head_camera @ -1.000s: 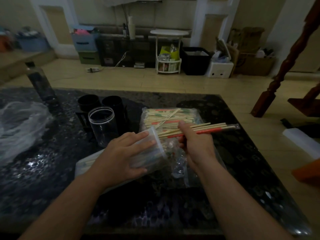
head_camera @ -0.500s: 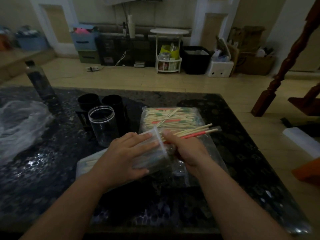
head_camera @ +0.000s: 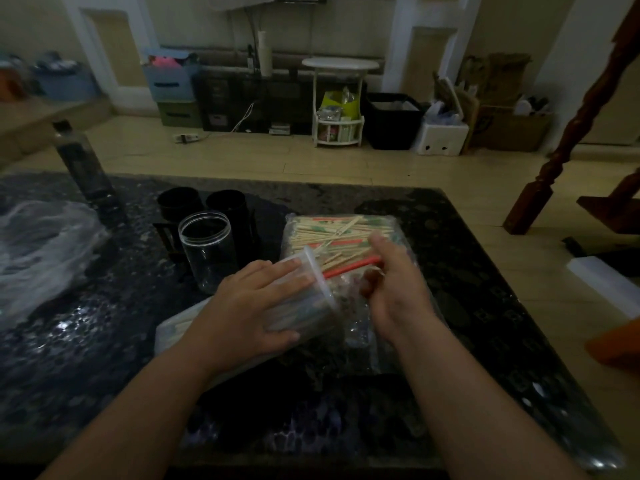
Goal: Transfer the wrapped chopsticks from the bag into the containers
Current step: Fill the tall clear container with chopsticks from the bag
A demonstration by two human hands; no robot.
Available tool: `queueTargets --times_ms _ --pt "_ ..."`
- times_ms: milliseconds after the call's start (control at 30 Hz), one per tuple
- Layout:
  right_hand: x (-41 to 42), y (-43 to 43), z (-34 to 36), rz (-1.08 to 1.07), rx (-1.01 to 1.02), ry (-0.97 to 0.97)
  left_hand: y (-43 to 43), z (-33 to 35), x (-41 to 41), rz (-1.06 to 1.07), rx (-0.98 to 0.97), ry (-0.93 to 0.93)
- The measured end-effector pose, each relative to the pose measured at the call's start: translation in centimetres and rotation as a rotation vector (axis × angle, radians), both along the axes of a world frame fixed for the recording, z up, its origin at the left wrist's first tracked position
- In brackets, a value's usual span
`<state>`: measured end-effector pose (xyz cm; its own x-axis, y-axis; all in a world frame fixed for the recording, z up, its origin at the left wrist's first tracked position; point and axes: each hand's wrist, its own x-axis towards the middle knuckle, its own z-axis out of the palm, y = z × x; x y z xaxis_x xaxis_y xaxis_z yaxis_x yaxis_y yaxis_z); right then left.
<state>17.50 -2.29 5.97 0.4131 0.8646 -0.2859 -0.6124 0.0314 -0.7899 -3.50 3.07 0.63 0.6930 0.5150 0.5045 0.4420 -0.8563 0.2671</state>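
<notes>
Chopsticks (head_camera: 349,266) pinched in the right hand (head_camera: 391,289) seem half inserted into the tilted container (head_camera: 311,306) that the left hand (head_camera: 249,306) grips; the next move probably calls for pushing them fully in.

**Head-worn wide-angle camera looks forward and down over a dark speckled stone tabletop (head_camera: 104,341).**

The lone view sits close above the tabletop's near edge, forearms (head_camera: 138,393) entering from the frame's bottom corners. The left hand (head_camera: 249,306), gripping a tilted clear plastic container (head_camera: 322,296), and the right hand (head_camera: 398,292), pinching red-wrapped chopsticks (head_camera: 349,266), fill mid-frame. The far edge runs across above them, pale tiled floor (head_camera: 346,164) beyond.
</notes>
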Motion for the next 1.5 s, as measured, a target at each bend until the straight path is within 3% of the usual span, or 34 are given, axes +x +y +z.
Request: queueTargets --times_ms 67,167,233,333,467,633,733,833,933,1000,1133,1167,1500 --pt "0.2 0.0 0.1 -0.156 0.011 -0.007 0.1 0.0 0.0 -0.007 0.004 -0.01" --pt "0.0 -0.2 -1.0 -0.167 -0.026 -0.595 -0.1 0.1 0.3 -0.005 0.012 0.006" --pt "-0.4 0.0 -1.6 0.028 0.008 -0.834 -0.1 0.0 0.4 -0.005 0.017 0.025" --pt "-1.0 0.0 -1.8 0.183 0.029 -0.827 0.0 -0.2 0.3 0.013 -0.008 0.04" --pt "-0.7 0.0 -2.1 0.045 0.01 -0.825 0.0 0.0 0.1 0.022 -0.01 0.013" --pt "-0.9 -0.2 -2.9 0.405 0.074 -1.051 0.3 0.4 0.0 0.023 -0.021 -0.008" --pt "-0.4 -0.2 -2.5 0.232 0.078 -0.966 0.2 0.6 -0.2 0.04 -0.025 -0.014" --pt "1.0 -0.2 -2.1 0.071 -0.075 -1.089 0.2 0.8 -0.6 0.089 -0.04 -0.046" --pt "1.9 -0.1 -2.8 0.199 -0.299 -1.28 0.1 1.1 -0.9 0.137 -0.072 -0.091" --pt "1.8 -0.3 -3.1 0.306 -0.375 -1.22 0.1 1.3 -1.0 0.148 -0.053 -0.115" --pt "0.0 -0.7 -2.6 0.392 -0.272 -0.426 0.1 1.6 -1.0 0.158 -0.108 -0.143" --pt "-0.2 -0.9 -2.4 0.404 -0.259 -0.337 0.0 1.7 -1.0 0.162 -0.141 -0.135" --pt "-0.2 -1.2 -2.5 0.452 -0.236 -0.429 0.1 2.1 -1.2 0.299 -0.369 -0.024"
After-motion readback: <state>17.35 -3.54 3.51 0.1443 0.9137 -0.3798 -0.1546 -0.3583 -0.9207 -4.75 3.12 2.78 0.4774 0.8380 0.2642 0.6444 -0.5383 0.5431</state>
